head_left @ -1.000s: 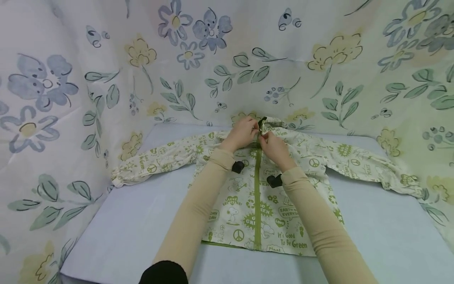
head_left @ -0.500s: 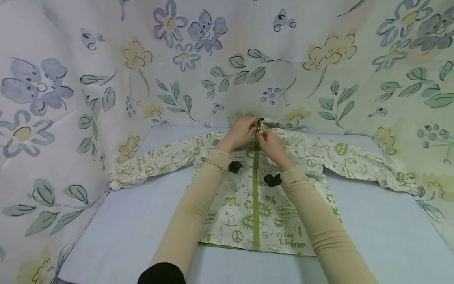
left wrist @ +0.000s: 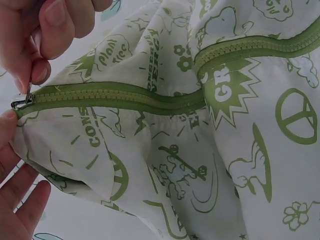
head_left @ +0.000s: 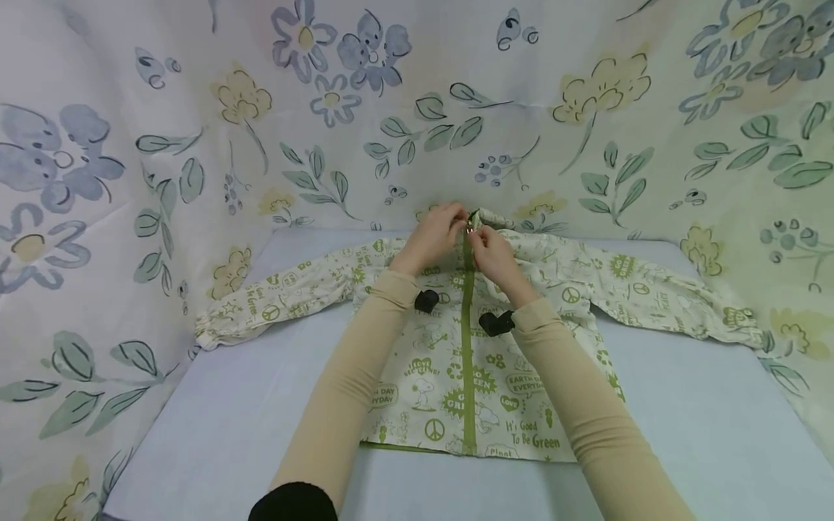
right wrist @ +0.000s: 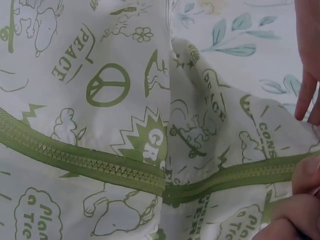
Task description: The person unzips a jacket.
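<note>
A white jacket (head_left: 423, 347) with green cartoon print lies front up, sleeves spread to both sides. Its green zipper (left wrist: 90, 95) runs up the middle, teeth joined up to the metal slider (left wrist: 21, 102) near the collar (head_left: 491, 219). My right hand (head_left: 493, 253) pinches the slider's pull tab (left wrist: 30, 92) between thumb and finger. Just beside it, my left hand (head_left: 433, 235) pinches the jacket's edge at the zipper top, with the other fingers behind the cloth. The fabric around the zipper top is lifted in folds. In the right wrist view, the slider is hidden.
The jacket rests on a pale table (head_left: 228, 427). A floral curtain (head_left: 404, 65) hangs behind and along both sides, close to the left sleeve cuff (head_left: 211, 329) and the right cuff (head_left: 746, 325). A black rounded object (head_left: 293, 503) shows at the bottom edge.
Both hands have risen slightly with the collar, keeping their hold near the zipper top. The head view has shifted a little, moving the scene leftward. The jacket's body and sleeves lie the same.
</note>
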The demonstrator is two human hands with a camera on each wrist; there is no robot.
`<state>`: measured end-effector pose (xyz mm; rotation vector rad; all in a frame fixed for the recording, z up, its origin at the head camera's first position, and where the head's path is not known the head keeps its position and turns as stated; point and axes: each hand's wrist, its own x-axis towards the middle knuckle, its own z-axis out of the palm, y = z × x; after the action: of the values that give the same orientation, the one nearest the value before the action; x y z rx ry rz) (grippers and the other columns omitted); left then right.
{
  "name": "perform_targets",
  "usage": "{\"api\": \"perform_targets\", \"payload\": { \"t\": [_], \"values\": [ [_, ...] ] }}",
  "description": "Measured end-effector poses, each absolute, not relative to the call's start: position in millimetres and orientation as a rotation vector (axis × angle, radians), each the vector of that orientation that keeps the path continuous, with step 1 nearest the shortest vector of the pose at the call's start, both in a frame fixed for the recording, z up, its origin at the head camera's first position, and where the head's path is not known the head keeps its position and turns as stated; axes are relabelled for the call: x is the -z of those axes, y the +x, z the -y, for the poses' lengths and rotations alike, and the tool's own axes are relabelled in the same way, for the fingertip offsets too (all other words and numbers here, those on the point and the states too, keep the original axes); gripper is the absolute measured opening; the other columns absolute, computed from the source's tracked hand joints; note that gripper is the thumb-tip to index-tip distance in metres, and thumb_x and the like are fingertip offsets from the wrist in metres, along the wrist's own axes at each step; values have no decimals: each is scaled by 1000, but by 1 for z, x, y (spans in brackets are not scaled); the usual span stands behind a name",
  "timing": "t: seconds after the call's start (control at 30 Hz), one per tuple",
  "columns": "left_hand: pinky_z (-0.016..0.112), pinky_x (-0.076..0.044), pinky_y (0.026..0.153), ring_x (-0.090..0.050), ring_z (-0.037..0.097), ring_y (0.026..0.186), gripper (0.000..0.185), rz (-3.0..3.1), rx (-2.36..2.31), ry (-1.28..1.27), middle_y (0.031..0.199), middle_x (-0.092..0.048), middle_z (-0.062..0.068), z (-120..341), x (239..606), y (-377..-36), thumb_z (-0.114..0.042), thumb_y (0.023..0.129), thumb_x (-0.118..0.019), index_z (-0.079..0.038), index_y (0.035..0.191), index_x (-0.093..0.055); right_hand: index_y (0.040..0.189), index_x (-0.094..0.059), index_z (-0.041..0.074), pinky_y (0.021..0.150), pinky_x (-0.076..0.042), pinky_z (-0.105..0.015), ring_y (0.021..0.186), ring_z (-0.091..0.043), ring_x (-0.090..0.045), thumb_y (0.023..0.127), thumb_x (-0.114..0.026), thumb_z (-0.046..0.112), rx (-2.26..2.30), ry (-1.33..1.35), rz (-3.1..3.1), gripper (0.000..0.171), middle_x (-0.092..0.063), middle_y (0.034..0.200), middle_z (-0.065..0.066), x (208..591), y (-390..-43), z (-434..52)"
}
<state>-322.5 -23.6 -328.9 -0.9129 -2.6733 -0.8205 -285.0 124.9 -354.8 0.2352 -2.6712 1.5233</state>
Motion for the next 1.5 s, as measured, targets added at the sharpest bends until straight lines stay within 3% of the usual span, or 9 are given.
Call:
{"api": "perform_targets", "payload": {
  "t": [0.43,1.33,1.5],
  "values": [
    [25,-43,80,-51,15,94,15,2610,954,-849,98,-55,2,25,324,-325,-15,99,-45,-7,104,-57,110,-51,-4,45,-34,-31,49,-17,-38,102,-35,25,-1503,226,2693,34,-46,65,-9,361,-286,-126],
    [24,-43,80,-49,16,94,17,2539,1079,-813,102,-53,5,32,317,-325,-13,99,-43,-4,105,-57,109,-52,-4,47,-38,-32,50,-18,-46,102,-35,20,-1408,251,2763,30,-50,63,-9,376,-283,-126],
    [26,-43,79,-49,17,93,18,2525,1090,-810,102,-52,6,34,315,-326,-13,100,-43,-3,106,-57,110,-51,-3,52,-38,-32,55,-18,-42,102,-33,21,-1411,228,2792,31,-50,74,-11,378,-283,-127]
  ]
}}
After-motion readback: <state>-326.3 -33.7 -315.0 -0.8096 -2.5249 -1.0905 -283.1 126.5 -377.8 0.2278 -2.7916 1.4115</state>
